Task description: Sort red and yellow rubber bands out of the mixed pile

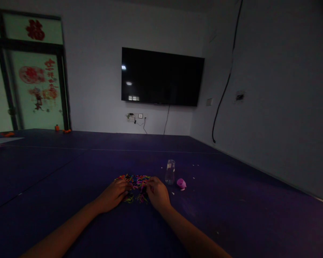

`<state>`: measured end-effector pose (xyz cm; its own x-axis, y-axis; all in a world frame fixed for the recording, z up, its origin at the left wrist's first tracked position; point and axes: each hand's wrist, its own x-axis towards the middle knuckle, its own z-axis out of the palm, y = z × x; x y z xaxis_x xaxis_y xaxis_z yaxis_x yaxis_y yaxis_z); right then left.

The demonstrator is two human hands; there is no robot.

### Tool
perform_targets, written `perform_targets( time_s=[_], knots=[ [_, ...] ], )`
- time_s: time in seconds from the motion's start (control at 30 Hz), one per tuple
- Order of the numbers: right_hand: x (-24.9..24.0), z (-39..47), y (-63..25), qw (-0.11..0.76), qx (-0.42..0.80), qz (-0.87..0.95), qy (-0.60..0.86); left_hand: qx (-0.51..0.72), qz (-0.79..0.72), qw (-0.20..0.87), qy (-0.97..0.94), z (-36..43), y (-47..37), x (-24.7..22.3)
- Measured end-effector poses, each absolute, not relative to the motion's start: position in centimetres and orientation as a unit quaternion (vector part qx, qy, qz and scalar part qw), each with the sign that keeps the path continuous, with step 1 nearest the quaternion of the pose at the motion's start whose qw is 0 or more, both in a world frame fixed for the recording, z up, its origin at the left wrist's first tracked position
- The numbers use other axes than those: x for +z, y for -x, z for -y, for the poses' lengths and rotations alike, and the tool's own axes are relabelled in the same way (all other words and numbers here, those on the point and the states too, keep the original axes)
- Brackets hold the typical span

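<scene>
A loose heap of thin, colourful bands (136, 180), like small hair elastics, lies on the dark purple tabletop (102, 229). At the heap's left edge, my left hand (115, 193) rests with its fingers stretched out over the bands. My right hand (158, 194) is at the right edge, thumb and fingers pinched together on the bands; the exact piece between them is hidden. Two smaller clumps lie between the hands on the near side, a yellow-green one (129, 198) and a pinkish one (142, 198).
Right of my right hand stands a clear plastic bottle (170, 172), with a pink cap-like piece (181, 184) beside it. White scraps (193, 178) are scattered nearby. Small orange objects (57, 127) sit at the far left edge. A television (161, 77) hangs on the wall beyond.
</scene>
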<state>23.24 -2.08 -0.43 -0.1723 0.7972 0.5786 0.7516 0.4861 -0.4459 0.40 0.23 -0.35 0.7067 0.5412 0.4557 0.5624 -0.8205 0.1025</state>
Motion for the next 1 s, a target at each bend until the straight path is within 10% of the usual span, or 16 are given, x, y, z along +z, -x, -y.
perform_targets(
  time_s=[1.0],
  knots=[
    [-1.3, 1.4, -23.3, 0.456, 0.036, 0.773, 0.439, -0.406, 0.393, -0.119, 0.817, -0.7, 0.4, -0.2]
  ],
)
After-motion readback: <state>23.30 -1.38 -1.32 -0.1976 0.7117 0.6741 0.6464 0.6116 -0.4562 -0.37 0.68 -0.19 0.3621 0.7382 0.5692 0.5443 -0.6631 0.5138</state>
